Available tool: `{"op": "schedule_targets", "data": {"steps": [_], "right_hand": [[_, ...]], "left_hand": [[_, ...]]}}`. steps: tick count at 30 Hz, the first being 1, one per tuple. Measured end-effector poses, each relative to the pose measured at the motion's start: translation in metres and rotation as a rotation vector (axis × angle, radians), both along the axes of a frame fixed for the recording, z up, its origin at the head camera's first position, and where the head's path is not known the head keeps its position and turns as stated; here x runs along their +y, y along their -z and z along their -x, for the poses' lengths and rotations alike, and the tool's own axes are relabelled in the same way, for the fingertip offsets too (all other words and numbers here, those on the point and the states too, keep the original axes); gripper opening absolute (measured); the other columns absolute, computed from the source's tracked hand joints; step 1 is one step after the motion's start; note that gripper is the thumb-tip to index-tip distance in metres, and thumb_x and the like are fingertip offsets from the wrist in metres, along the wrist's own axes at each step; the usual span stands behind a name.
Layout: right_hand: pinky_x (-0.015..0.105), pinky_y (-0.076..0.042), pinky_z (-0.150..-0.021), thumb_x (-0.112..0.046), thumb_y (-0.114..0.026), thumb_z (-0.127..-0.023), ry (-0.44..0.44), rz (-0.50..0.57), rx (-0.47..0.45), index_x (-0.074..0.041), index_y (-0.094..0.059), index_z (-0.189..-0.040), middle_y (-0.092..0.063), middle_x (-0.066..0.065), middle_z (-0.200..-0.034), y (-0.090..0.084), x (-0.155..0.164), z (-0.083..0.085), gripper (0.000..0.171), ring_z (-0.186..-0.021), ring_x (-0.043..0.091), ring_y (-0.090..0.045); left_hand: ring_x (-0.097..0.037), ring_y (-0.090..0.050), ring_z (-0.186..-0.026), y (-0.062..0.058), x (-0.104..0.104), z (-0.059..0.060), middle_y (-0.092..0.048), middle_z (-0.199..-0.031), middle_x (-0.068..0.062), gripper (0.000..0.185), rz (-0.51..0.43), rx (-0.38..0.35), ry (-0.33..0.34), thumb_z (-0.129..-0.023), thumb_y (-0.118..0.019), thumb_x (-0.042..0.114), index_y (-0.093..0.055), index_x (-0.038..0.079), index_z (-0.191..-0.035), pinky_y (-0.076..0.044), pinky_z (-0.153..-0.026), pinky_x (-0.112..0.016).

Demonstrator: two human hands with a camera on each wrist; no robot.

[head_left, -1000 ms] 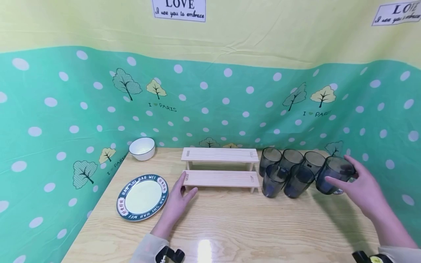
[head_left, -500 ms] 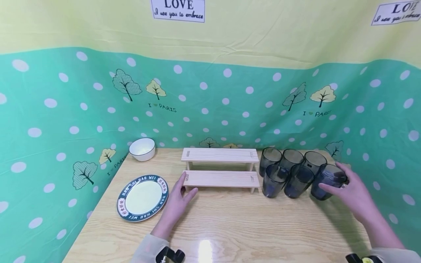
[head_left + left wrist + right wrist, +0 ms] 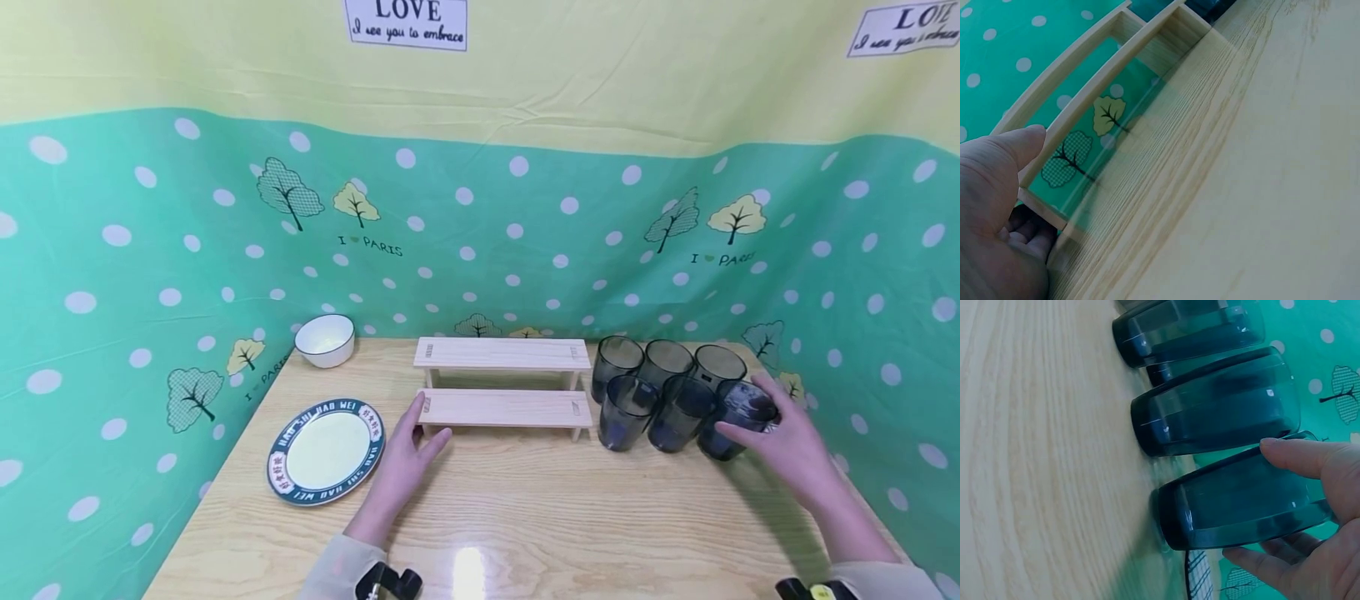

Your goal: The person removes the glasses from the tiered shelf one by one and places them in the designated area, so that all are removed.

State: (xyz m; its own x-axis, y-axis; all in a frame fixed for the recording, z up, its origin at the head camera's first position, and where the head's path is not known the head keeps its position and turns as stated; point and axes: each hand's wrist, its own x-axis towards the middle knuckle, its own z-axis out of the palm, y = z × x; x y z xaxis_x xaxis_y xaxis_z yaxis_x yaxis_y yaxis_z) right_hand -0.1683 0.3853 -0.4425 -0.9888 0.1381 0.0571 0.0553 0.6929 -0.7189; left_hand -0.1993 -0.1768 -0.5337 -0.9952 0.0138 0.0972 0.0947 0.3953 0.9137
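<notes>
Against the green dotted backdrop, the right hand is lowering its tinted cup, fingers curled round it, onto the counter beside the front-row cups, a placement nearly done, while the left hand keeps resting open-fingered against the wooden rack.

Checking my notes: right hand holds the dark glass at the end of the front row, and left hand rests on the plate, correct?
Not quite. The right hand does hold the dark glass, but the left hand touches the wooden rack, not the plate, as the head view shows.
</notes>
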Motion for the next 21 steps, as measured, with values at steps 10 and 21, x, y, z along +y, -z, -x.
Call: {"op": "schedule_targets", "data": {"steps": [10, 21], "right_hand": [[0.09, -0.037, -0.103, -0.046, -0.086, -0.099, 0.034, -0.024, -0.003, -0.006, -0.013, -0.177, -0.007, 0.042, -0.175, 0.0052, -0.001, 0.0001, 0.114, -0.144, 0.075, -0.028], [0.086, -0.041, -0.101, -0.041, -0.086, -0.099, 0.016, -0.021, 0.01, -0.001, -0.014, -0.175, -0.017, 0.047, -0.17, 0.0089, -0.0023, 0.0024, 0.111, -0.139, 0.073, -0.035]], "left_hand": [[-0.04, -0.031, -0.162, -0.001, -0.0004, -0.0002, -0.024, -0.18, -0.018, 0.093, 0.008, 0.012, 0.003, -0.106, -0.078, 0.032, -0.022, 0.011, -0.177, -0.037, -0.129, -0.047], [-0.04, -0.031, -0.162, -0.0028, -0.0005, -0.0019, -0.024, -0.18, -0.019, 0.093, 0.011, 0.007, 0.004, -0.106, -0.078, 0.032, -0.022, 0.012, -0.177, -0.037, -0.129, -0.048]]}}
